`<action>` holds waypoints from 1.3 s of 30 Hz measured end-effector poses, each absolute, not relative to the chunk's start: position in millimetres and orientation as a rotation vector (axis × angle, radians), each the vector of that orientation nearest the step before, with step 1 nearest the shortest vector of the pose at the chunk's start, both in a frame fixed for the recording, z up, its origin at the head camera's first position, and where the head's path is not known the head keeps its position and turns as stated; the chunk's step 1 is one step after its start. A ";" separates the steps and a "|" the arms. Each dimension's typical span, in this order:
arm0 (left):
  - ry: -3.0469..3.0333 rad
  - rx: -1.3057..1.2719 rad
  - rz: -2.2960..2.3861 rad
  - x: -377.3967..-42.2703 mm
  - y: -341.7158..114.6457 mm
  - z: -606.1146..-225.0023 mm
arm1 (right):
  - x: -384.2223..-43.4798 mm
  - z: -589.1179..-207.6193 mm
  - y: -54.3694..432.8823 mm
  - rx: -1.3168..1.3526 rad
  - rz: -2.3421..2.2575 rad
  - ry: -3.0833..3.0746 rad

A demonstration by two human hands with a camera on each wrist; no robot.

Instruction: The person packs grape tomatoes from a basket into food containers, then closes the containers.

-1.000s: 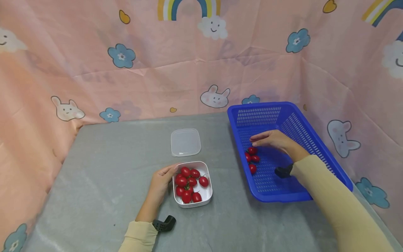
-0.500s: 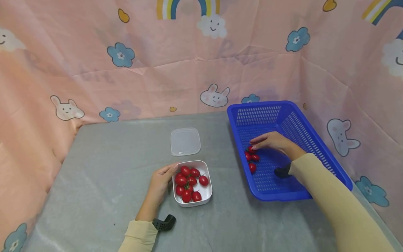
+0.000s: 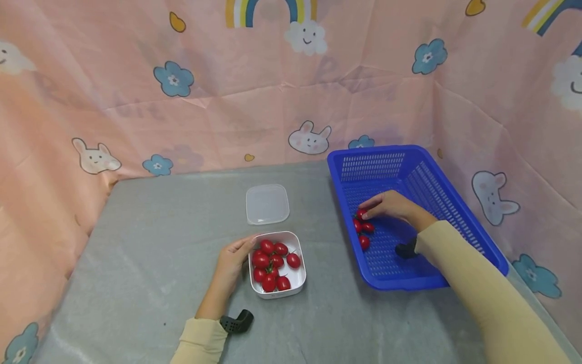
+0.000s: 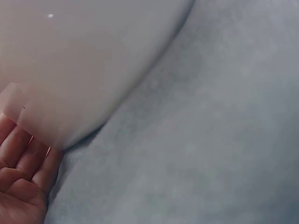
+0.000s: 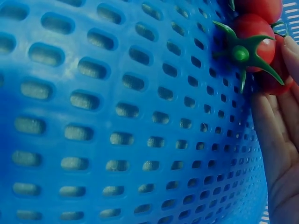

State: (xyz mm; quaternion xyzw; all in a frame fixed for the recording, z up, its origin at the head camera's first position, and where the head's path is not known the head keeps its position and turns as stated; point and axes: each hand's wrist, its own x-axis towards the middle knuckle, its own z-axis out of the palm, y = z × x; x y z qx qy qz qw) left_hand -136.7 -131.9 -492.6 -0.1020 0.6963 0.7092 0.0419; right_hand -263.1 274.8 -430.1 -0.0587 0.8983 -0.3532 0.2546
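Note:
A square white container holds several red cherry tomatoes. My left hand grips its upper left corner, and in the left wrist view the fingers lie against the container's outer wall. Inside the blue basket, my right hand pinches a cherry tomato between thumb and fingers, at the left side. Several other tomatoes lie close by on the basket floor; one with a green star-shaped stem sits right against the pinched one.
A clear square lid lies flat on the grey table cover, just behind the container. The basket has raised slotted walls. A pink printed curtain stands along the back and sides.
My right hand has moved slightly left and down, and its fingers have closed on the rearmost tomato in the basket. The left hand and the container stay in place.

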 end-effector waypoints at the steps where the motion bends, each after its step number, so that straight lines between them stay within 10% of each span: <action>1: 2.133 -0.313 2.168 -136.7 -132.3 -492.7 | -263.7 -430.4 274.4 -0.161 -0.953 2.449; 39: 2.132 -0.338 2.170 -138.6 -133.4 -491.4 | -220.0 -335.5 199.9 -0.105 -1.627 2.298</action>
